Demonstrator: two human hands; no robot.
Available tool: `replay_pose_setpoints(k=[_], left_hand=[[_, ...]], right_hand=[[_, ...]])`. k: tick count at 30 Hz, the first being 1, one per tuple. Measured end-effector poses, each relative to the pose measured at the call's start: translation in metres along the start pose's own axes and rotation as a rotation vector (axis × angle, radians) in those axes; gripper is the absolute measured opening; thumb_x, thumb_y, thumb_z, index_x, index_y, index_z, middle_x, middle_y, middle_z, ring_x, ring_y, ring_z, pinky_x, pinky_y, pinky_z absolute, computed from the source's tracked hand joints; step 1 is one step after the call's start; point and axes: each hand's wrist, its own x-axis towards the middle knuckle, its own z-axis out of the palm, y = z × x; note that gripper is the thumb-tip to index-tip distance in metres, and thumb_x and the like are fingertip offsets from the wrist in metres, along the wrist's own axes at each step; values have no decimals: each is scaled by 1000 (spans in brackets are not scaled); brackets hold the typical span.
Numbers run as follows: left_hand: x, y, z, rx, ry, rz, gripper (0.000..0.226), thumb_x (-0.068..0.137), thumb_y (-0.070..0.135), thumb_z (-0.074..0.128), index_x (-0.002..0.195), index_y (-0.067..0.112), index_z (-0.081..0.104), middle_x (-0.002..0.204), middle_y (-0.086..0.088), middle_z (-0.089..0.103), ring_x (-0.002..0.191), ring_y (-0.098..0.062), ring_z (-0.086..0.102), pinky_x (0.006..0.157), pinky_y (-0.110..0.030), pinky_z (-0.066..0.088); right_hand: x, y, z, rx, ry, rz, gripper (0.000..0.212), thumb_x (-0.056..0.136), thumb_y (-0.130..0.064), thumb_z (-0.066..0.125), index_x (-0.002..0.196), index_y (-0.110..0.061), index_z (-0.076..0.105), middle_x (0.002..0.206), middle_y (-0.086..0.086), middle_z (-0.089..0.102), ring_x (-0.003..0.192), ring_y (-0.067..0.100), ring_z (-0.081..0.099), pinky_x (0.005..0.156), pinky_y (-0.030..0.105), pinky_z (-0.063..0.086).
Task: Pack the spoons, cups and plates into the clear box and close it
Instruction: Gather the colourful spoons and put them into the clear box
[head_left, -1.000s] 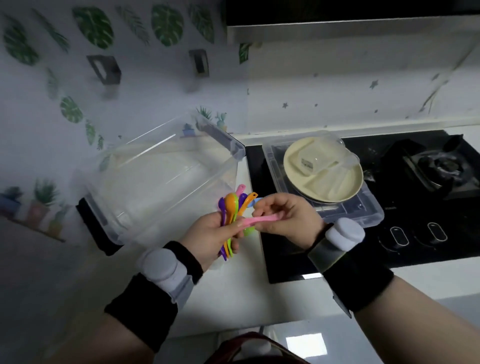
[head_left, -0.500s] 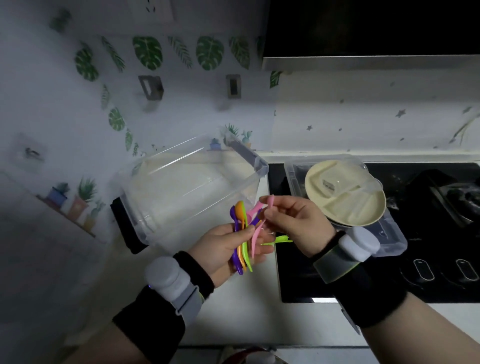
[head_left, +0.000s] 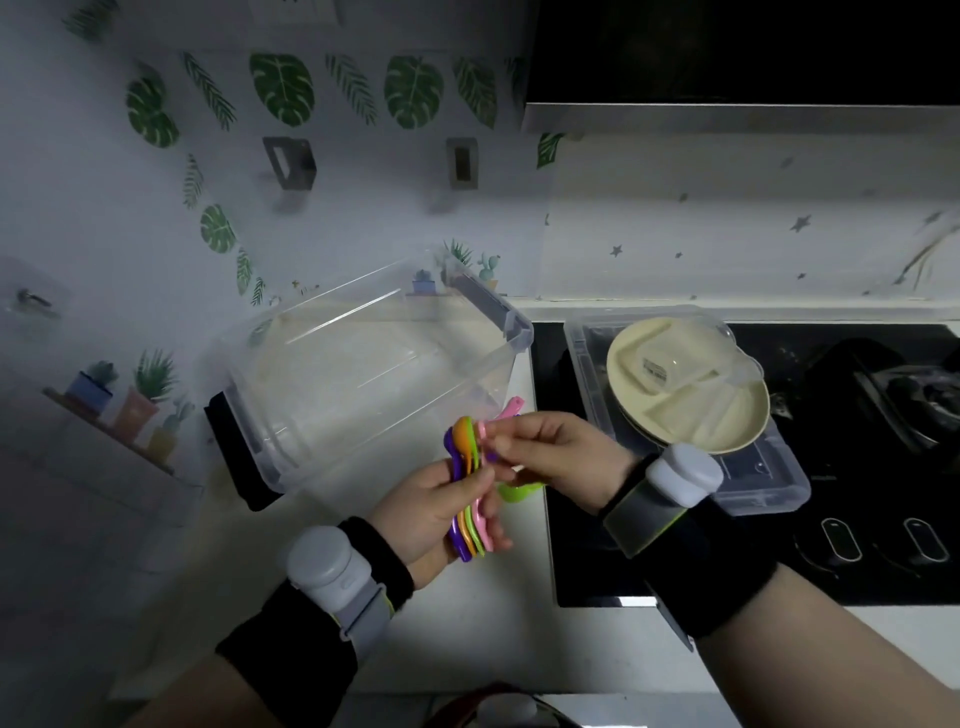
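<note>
- While the left hand (head_left: 431, 506) grips a bundle of coloured spoons (head_left: 467, 488) above the white counter (head_left: 467, 623), the right hand (head_left: 558, 457) pinches the top of a pink one in that bundle.
- The clear box (head_left: 374, 364) stands open just behind the hands.
- Cream plates (head_left: 691, 400) with a clear cup (head_left: 675, 364) on top rest on the box lid (head_left: 769, 483), which lies on the black hob (head_left: 779, 571).
</note>
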Motion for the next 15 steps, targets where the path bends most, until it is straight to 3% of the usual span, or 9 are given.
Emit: replay_pose_setpoints(k=[2, 5, 9, 11, 15], left_hand=[[4, 5, -2, -50, 65, 26, 18, 92, 13, 48, 81, 3, 58, 53, -4, 57, 46, -19, 59, 53, -33, 57], [11, 12, -10, -65, 107, 51, 27, 96, 12, 43, 74, 5, 58, 62, -8, 69, 59, -21, 70, 61, -32, 60], [20, 13, -20, -120, 133, 46, 25, 96, 12, 42, 80, 5, 59, 66, -11, 72, 63, -23, 72, 64, -33, 60], [21, 12, -22, -143, 138, 42, 21, 96, 12, 42, 87, 4, 59, 65, -11, 72, 61, -22, 72, 62, -32, 60], [20, 9, -29, -144, 151, 18, 22, 96, 12, 41, 96, 1, 61, 71, -12, 74, 64, -22, 72, 60, -31, 60]], right_hand=[[12, 4, -14, 10, 238, 17, 16, 90, -13, 58, 102, -18, 68, 79, 1, 66, 71, 14, 59, 67, 21, 50], [31, 22, -36, -327, 388, 102, 24, 89, -15, 59, 110, -8, 67, 87, 6, 68, 77, 18, 61, 74, 31, 49], [47, 44, -40, -1029, 104, 267, 31, 83, -21, 61, 112, -11, 64, 112, 9, 65, 104, 26, 61, 89, 28, 46], [55, 63, -37, -1164, -17, 337, 37, 83, -18, 60, 120, -14, 60, 122, 8, 60, 112, 27, 56, 92, 29, 43], [70, 88, -39, -1323, -43, 450, 34, 89, -13, 51, 122, -11, 56, 125, 15, 58, 114, 34, 55, 91, 37, 45]])
